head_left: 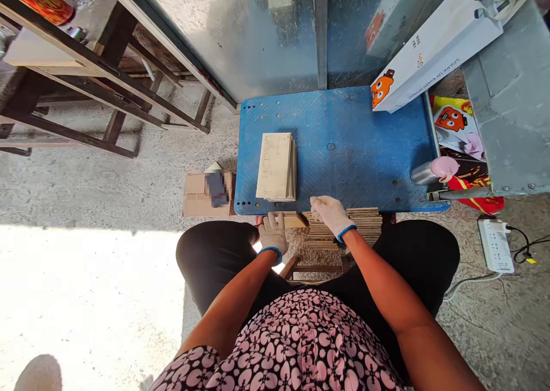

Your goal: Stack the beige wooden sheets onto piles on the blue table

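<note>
My left hand, in a pale knitted glove with a blue cuff, is at the table's front edge. Its fingers rest over a light wooden board and grip its left part; the fingers' undersides are hidden. To its right, my right hand, gloved alike, is closed in a pinch above the table edge. Whatever it may hold is too small to make out. Below it, several thin wooden slats or board edges are stacked in rows, partly covered by the hand. A stack of thin wooden boards lies on the blue table.
A white paper bag stands at the table's back right. A metal cup with a pink lid is at the right edge, beside a grey metal surface. Cardboard lies left; a power strip is on the floor right.
</note>
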Demonstrator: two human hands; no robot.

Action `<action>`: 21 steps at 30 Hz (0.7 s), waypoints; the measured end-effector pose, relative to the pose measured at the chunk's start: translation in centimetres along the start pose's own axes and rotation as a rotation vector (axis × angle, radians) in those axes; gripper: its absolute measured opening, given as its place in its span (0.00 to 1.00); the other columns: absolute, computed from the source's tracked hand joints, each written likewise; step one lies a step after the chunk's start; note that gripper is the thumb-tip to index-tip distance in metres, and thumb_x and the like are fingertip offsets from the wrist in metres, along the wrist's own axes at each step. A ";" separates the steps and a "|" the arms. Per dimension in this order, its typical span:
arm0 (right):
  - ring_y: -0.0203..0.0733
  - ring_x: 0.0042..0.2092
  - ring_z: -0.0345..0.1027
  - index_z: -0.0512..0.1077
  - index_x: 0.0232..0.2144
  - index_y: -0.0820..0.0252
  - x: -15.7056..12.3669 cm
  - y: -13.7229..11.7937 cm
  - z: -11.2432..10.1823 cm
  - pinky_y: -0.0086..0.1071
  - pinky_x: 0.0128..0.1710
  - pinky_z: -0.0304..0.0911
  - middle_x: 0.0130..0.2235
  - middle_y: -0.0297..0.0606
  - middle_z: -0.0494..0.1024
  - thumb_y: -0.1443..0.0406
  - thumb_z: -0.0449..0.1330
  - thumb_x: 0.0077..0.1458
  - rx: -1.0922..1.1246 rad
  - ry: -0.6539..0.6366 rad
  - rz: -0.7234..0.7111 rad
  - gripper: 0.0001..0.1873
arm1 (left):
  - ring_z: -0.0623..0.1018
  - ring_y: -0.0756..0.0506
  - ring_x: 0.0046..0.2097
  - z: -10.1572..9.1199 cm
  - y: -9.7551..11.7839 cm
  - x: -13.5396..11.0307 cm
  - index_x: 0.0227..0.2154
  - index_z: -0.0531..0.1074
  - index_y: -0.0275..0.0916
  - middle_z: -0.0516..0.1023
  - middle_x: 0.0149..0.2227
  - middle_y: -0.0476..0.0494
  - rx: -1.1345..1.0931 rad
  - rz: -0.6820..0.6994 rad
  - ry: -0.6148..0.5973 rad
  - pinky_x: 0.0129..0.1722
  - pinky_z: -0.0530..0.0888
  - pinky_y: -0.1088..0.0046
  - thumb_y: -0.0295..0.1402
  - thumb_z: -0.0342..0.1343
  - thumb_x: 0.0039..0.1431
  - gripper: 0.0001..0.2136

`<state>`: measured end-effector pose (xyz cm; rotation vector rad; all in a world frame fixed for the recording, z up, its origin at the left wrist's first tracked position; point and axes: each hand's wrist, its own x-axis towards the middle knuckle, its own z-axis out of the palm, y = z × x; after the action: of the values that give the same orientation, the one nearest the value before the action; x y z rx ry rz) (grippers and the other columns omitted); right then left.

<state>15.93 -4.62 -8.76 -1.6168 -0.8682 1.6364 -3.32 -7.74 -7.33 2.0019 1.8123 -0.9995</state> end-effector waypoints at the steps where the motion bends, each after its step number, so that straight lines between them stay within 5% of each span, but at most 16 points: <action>1: 0.36 0.24 0.63 0.72 0.27 0.57 -0.1 0.0 -0.1 0.30 0.24 0.58 0.22 0.34 0.73 0.44 0.59 0.55 -0.005 -0.004 -0.001 0.23 | 0.51 0.26 0.71 0.1 0.0 0.0 0.71 0.46 0.33 0.46 0.71 0.20 -0.001 0.001 -0.001 0.64 0.54 0.51 0.39 0.65 0.49 0.49; 8: 0.35 0.24 0.63 0.72 0.29 0.57 0.4 0.5 0.0 0.29 0.25 0.57 0.22 0.32 0.72 0.44 0.59 0.55 -0.022 -0.021 0.009 0.23 | 0.52 0.27 0.70 0.0 0.2 -0.5 0.70 0.49 0.34 0.47 0.71 0.22 0.008 0.000 0.008 0.62 0.55 0.51 0.37 0.62 0.52 0.45; 13: 0.36 0.24 0.63 0.73 0.28 0.57 0.6 0.8 0.1 0.30 0.26 0.57 0.21 0.32 0.72 0.43 0.59 0.54 -0.030 -0.022 -0.003 0.24 | 0.66 0.31 0.60 -1.0 0.3 -0.9 0.61 0.65 0.28 0.66 0.61 0.22 -0.093 0.072 0.088 0.58 0.62 0.55 0.25 0.50 0.56 0.27; 21: 0.35 0.24 0.61 0.73 0.28 0.57 0.7 1.1 0.0 0.29 0.26 0.56 0.21 0.31 0.71 0.43 0.59 0.53 -0.050 -0.013 -0.008 0.24 | 0.79 0.34 0.50 0.0 -0.8 0.7 0.51 0.75 0.36 0.79 0.47 0.27 -0.262 0.028 -0.105 0.47 0.73 0.57 0.22 0.45 0.59 0.20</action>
<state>15.89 -4.67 -10.04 -1.6360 -0.9280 1.6337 -4.06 -7.04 -7.57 1.7796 1.7528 -0.7965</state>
